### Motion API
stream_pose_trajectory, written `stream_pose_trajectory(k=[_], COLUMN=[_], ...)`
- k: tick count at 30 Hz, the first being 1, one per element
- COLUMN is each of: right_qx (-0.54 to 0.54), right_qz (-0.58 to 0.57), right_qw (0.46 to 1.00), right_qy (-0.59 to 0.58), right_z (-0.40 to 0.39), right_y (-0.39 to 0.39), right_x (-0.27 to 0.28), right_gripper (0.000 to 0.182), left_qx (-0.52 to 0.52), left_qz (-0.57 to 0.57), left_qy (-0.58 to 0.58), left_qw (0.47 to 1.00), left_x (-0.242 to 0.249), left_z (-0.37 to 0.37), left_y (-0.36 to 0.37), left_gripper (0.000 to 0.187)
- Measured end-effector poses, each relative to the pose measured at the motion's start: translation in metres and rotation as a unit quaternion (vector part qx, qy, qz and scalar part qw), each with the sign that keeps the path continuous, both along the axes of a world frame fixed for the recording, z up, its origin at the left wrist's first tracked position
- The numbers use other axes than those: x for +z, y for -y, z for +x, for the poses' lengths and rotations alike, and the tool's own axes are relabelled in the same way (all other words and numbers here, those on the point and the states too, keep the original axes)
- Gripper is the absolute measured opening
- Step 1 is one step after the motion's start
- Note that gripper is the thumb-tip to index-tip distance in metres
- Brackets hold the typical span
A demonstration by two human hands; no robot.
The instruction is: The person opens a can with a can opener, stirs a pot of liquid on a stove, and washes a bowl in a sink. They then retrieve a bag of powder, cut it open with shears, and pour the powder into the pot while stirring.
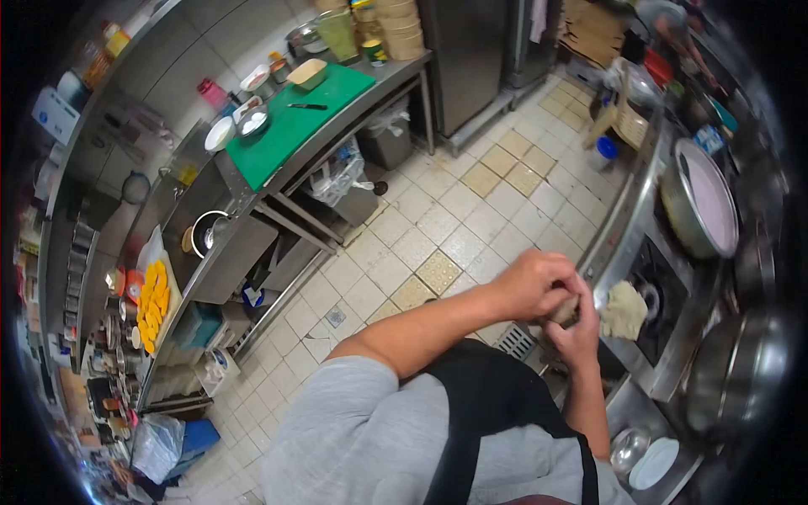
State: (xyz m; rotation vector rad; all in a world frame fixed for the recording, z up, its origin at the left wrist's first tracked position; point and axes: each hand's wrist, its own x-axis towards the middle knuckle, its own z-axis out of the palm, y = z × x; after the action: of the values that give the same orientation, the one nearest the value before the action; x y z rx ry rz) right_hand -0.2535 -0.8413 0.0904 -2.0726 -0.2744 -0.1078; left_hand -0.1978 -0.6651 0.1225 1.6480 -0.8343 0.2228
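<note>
My left hand (545, 282) curls over a small brownish-grey lump (564, 311), partly hidden by my fingers. From below, my right hand (579, 338) cups the same lump, its fingers bent and touching my left hand. What the lump is made of, I cannot make out. Close to the right of my hands, a pale, flattened, dough-like piece (623, 311) lies at the stove's edge, beside the black burner (655, 290).
A large pot (669, 198) with a pale pink surface inside stands on the stove counter, with a big metal pan (732, 374) nearer me. Across the tiled floor (383, 269) are a green cutting board (290, 126) with a knife and a tray of orange pieces (153, 303). Another person (665, 21) is at the far right.
</note>
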Motion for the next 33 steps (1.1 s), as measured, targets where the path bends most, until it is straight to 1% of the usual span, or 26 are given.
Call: stream_pose_trajectory(k=[1, 3, 6, 9, 10, 11, 13, 14, 15, 17, 19, 20, 22, 23, 25, 26, 28, 31, 33], right_qx=[0.008, 0.122, 0.172, 0.216, 0.215, 0.223, 0.214, 0.206, 0.212, 0.206, 0.223, 0.246, 0.282, 0.312, 0.368, 0.396, 0.432, 0.445, 0.426], right_qz=[0.000, 0.041, 0.027, 0.035, 0.033, 0.029, 0.029, 0.040, 0.040, 0.013, -0.006, -0.027, -0.048, -0.073, -0.102, -0.106, -0.120, -0.125, -0.139], right_qw=[1.000, 0.992, 0.985, 0.975, 0.975, 0.974, 0.970, 0.969, 0.967, 0.961, 0.958, 0.952, 0.943, 0.937, 0.920, 0.910, 0.894, 0.885, 0.894], right_qy=[0.001, 0.006, -0.003, -0.030, -0.036, -0.037, -0.112, -0.130, -0.134, -0.184, -0.180, -0.179, -0.171, -0.143, -0.089, -0.063, -0.030, -0.058, -0.021], right_z=[0.020, 0.058, 0.106, 0.150, 0.163, 0.177, 0.208, 0.222, 0.240, 0.272, 0.313, 0.336, 0.374, 0.395, 0.431, 0.443, 0.461, 0.476, 0.478], right_y=[-0.026, -0.080, -0.145, -0.183, -0.192, -0.196, -0.203, -0.206, -0.209, -0.215, -0.232, -0.246, -0.283, -0.308, -0.363, -0.394, -0.456, -0.542, -0.587], right_x=[-0.005, -0.007, -0.001, -0.008, -0.011, -0.019, -0.044, -0.056, -0.069, -0.090, -0.096, -0.097, -0.096, -0.089, -0.077, -0.072, -0.058, -0.048, -0.059], right_gripper=[0.077, 0.082, 0.080, 0.075, 0.067, 0.067, 0.061, 0.055, 0.055, 0.052, 0.050, 0.051, 0.052, 0.052, 0.052, 0.052, 0.052, 0.050, 0.046], left_qx=[0.030, 0.083, 0.185, 0.291, 0.319, 0.349, 0.402, 0.426, 0.449, 0.471, 0.510, 0.521, 0.567, 0.575, 0.637, 0.637, 0.641, 0.641, 0.627], left_qz=[0.010, 0.041, 0.078, 0.105, 0.092, 0.078, 0.051, 0.050, 0.050, 0.063, 0.027, 0.026, 0.020, 0.018, 0.046, 0.029, 0.021, 0.012, -0.008], left_qy=[0.000, -0.015, -0.026, -0.024, -0.034, -0.044, -0.076, -0.079, -0.081, -0.078, -0.108, -0.110, -0.139, -0.139, -0.116, -0.140, -0.144, -0.156, -0.143], left_qw=[0.999, 0.996, 0.979, 0.951, 0.943, 0.933, 0.911, 0.900, 0.888, 0.877, 0.853, 0.846, 0.812, 0.806, 0.761, 0.757, 0.754, 0.752, 0.766], left_x=[0.003, 0.011, 0.009, 0.012, 0.013, 0.012, 0.011, 0.011, 0.011, 0.005, 0.003, 0.001, -0.001, 0.000, 0.000, -0.003, -0.002, 0.009, 0.007], left_z=[0.010, 0.028, 0.057, 0.083, 0.093, 0.103, 0.123, 0.134, 0.145, 0.169, 0.190, 0.199, 0.215, 0.222, 0.231, 0.234, 0.242, 0.250, 0.252], left_y=[-0.032, -0.094, -0.184, -0.272, -0.298, -0.323, -0.372, -0.394, -0.416, -0.462, -0.498, -0.514, -0.545, -0.560, -0.579, -0.588, -0.602, -0.609, -0.614], left_gripper=[0.008, 0.009, 0.009, 0.011, 0.010, 0.010, 0.008, 0.007, 0.007, 0.005, 0.004, 0.004, 0.004, 0.004, 0.009, 0.010, 0.011, 0.010, 0.009])
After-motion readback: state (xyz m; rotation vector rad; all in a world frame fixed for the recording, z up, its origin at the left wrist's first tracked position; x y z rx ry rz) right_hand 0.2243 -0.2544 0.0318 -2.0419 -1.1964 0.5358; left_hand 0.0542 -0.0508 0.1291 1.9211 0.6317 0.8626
